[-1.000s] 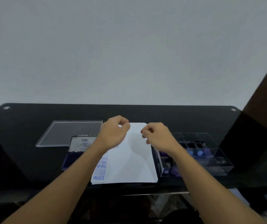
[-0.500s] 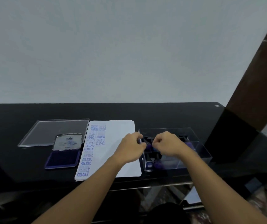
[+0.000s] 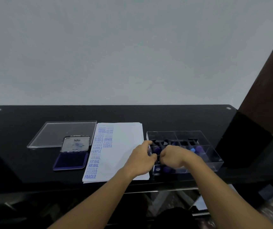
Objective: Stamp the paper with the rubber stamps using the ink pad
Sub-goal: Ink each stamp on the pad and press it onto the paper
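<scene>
**Operator:** Where are my hands, and where are the stamps?

**Guide:** Both hands are at the clear plastic box (image 3: 213, 156). Your left hand (image 3: 141, 160) is curled against its left wall, thumb up by the rim. Your right hand (image 3: 176, 156) is curled inside the box. I cannot tell whether either hand has closed on anything. The rubber stamps (image 3: 192, 147) lie in a row just beyond your right knuckles, with more under that hand.

**Operator:** How will a stamp handle?

**Guide:** Probably light and rigid, with a thin dark stem and a rounded blue or purple knob. Pinch the knob or the stem and lift straight up. The faces may carry wet ink, so keep your fingers off them. The box looks light enough to slide, so your left hand is well placed to steady it.

**Operator:** What else is near?

**Guide:** The paper (image 3: 126, 142), a thin loose stack, lies under your left wrist and runs on to its left. Printed words fill its far side. Beyond it, well left of your left hand, the ink pad (image 3: 70, 160) sits open, its hinged lid (image 3: 76, 144) raised behind it. A clear lid (image 3: 61, 133) lies flat behind that. The box walls and dividers hem in your right hand.
</scene>
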The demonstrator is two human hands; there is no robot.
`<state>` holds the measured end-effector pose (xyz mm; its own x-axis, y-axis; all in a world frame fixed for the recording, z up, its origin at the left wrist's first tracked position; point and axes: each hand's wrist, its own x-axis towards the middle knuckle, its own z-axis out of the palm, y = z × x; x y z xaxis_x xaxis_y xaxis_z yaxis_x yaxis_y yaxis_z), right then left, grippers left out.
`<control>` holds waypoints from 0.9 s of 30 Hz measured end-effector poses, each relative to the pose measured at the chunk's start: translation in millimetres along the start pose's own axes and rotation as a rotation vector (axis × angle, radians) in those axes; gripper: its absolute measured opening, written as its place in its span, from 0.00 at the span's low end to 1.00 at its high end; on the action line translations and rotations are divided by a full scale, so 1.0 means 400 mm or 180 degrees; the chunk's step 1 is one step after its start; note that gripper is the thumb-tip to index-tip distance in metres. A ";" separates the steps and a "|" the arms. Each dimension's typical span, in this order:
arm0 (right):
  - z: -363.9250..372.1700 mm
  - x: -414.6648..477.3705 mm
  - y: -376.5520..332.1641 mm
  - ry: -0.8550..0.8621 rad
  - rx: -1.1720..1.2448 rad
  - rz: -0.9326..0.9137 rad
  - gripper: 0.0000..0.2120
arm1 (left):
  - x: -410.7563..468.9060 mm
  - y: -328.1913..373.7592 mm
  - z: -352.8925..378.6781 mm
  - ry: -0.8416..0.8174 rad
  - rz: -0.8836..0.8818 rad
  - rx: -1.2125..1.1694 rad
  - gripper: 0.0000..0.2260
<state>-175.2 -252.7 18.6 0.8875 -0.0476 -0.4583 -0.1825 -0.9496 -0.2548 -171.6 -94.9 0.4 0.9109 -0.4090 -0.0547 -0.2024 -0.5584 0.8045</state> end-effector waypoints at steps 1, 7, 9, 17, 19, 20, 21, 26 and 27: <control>0.001 -0.002 -0.002 0.0015 0.0023 -0.0006 0.11 | -0.001 0.001 -0.002 -0.0016 0.0008 0.0012 0.22; 0.002 -0.015 -0.007 0.0083 0.0175 0.0029 0.11 | -0.003 0.001 -0.018 -0.0095 0.0008 0.0030 0.23; -0.006 -0.024 -0.011 0.0160 0.0189 0.0069 0.10 | -0.003 -0.003 -0.024 -0.0074 0.0014 0.0012 0.22; -0.050 -0.061 -0.022 0.0516 0.0030 -0.0018 0.04 | -0.006 -0.030 -0.087 0.0134 -0.0005 -0.0008 0.19; -0.057 -0.057 -0.029 0.0658 0.0153 -0.0008 0.06 | -0.007 -0.043 -0.112 0.0219 -0.0024 0.0008 0.20; -0.060 -0.056 -0.033 0.0762 0.0252 -0.0005 0.06 | -0.008 -0.050 -0.125 0.0263 -0.0041 0.0013 0.20; -0.063 -0.055 -0.042 0.0868 0.0379 -0.0022 0.06 | -0.008 -0.060 -0.140 0.0312 -0.0061 0.0005 0.19; -0.064 -0.050 -0.102 0.1246 0.1096 -0.0199 0.03 | -0.021 -0.113 -0.221 0.0496 -0.0182 -0.0143 0.18; -0.062 -0.047 -0.117 0.1313 0.1172 -0.0241 0.03 | -0.024 -0.124 -0.238 0.0550 -0.0196 -0.0137 0.18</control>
<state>-172.7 -214.9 60.2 0.9824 -0.1710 -0.0748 -0.1819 -0.7876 -0.5887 -136.2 5.6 17.1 0.9701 -0.2427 -0.0052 -0.1321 -0.5455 0.8276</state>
